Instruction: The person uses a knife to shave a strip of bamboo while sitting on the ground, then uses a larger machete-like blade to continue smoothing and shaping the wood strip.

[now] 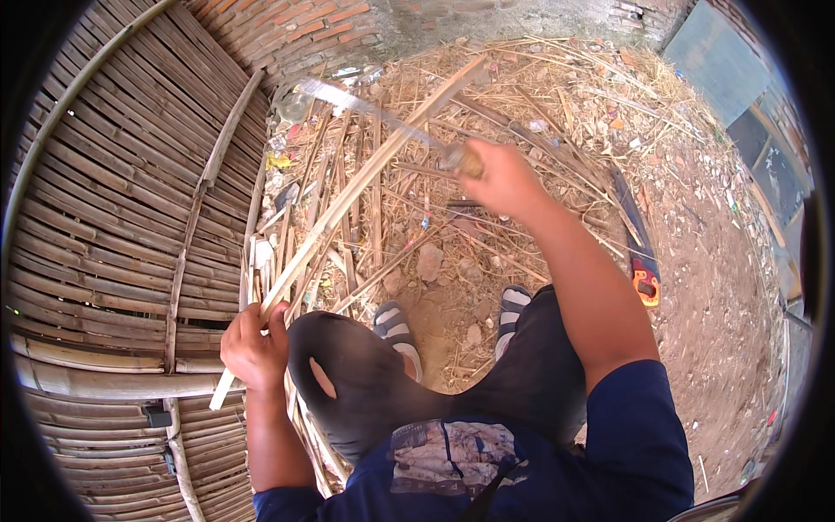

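My left hand is closed around the lower end of a long, pale bamboo strip. The strip slants up and away to the right, its far end in the air over the littered ground. In my right hand is the wooden handle of a machete, fingers wrapped round it. Its long blade points to the far left and is slightly blurred. Blade and strip cross in view near the strip's upper part; whether they touch I cannot tell.
Bamboo pieces and shavings litter the ground ahead. A handsaw with an orange and black handle lies at the right. A slatted bamboo wall stands close on the left, a brick wall at the back. Stones lie between my sandalled feet.
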`<state>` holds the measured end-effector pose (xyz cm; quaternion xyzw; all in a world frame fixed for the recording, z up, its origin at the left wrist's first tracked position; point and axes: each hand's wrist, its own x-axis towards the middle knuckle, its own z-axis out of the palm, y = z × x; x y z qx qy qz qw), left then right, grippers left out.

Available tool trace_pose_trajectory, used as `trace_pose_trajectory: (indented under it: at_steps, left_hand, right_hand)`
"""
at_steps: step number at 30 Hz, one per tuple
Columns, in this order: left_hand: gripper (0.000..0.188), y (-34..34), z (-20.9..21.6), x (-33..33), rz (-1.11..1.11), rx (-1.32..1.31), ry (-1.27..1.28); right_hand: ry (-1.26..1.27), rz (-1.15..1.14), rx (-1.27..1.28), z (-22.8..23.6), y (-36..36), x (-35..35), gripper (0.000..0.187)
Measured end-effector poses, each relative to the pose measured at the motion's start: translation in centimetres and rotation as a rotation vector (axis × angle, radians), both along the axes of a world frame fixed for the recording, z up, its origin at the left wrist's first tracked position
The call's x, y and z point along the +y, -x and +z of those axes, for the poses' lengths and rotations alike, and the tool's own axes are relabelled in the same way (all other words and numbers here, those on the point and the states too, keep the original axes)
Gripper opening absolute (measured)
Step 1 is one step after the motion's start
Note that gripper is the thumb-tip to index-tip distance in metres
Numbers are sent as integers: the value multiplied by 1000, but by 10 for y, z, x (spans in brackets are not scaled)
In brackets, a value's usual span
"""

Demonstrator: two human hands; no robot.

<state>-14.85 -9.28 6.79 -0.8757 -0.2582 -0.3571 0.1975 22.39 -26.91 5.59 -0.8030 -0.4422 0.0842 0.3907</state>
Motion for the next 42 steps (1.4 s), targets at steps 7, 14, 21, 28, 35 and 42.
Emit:
trace_pose_trajectory:
  at_steps: [7, 14, 21, 28, 35, 42]
  left_hand:
    - [35, -12, -2, -2, -6, 14, 51]
    - [34, 7, -8, 5, 37, 38, 1]
    - [36, 38, -4, 13, 62, 37, -129]
    - [36, 45, -11, 12, 62, 42, 0]
    - [37, 63, -10, 18, 46, 26, -116]
    - [36, 54, -17, 14, 7, 47, 31]
  right_hand:
    - [-6, 287, -519, -5, 53, 6, 20]
    - [-27, 20, 51, -20, -12, -7, 21]
    - [-129, 2, -136, -26, -10, 1, 31]
    - [-27, 98, -139, -15, 17, -1, 25]
    - [-88, -36, -55, -27, -27, -15, 19]
    - [-77, 163, -333, -25, 12, -3, 18]
